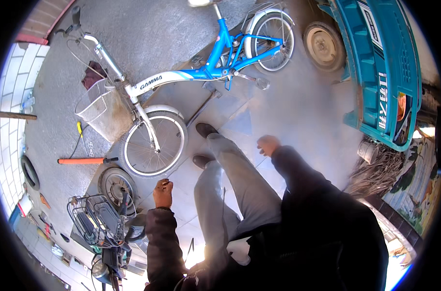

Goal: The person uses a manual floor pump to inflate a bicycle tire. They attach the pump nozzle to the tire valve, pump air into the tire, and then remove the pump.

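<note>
A blue and white folding bicycle stands across the floor in front of me, with a white wire basket at its front. My left hand is closed, just below the bicycle's front wheel and apart from it. Whatever may be inside its curled fingers is hidden. Out to the right of my legs, my right hand hangs with loosely bent, parted fingers and nothing visible in them. It touches neither the bicycle nor anything else.
An orange hand pump lies left of the front wheel. A second two-wheeler with a black rack stands at lower left. On the right are a teal cargo vehicle and a bundle of twigs. A loose tyre rests by the left wall.
</note>
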The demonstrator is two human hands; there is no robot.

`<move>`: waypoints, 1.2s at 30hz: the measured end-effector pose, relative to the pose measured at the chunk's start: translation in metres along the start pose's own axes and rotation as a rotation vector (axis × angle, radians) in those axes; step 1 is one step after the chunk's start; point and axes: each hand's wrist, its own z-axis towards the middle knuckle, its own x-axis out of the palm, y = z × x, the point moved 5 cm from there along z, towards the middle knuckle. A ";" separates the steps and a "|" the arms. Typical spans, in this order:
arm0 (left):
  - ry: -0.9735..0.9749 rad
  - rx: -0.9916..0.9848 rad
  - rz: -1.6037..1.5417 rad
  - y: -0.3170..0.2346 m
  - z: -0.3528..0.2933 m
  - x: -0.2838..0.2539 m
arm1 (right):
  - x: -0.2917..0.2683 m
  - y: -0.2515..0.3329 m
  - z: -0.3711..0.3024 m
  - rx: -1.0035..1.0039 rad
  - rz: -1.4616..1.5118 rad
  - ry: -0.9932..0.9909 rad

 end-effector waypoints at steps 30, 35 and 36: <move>-0.162 0.071 0.129 -0.143 -0.023 0.018 | -0.181 -0.009 0.037 -0.020 0.219 -0.012; -0.192 0.114 0.209 -0.249 0.020 0.006 | -0.227 -0.034 0.064 0.063 0.385 -0.056; -0.233 0.178 0.064 -0.247 0.036 -0.007 | -0.223 -0.035 0.068 0.002 0.338 -0.025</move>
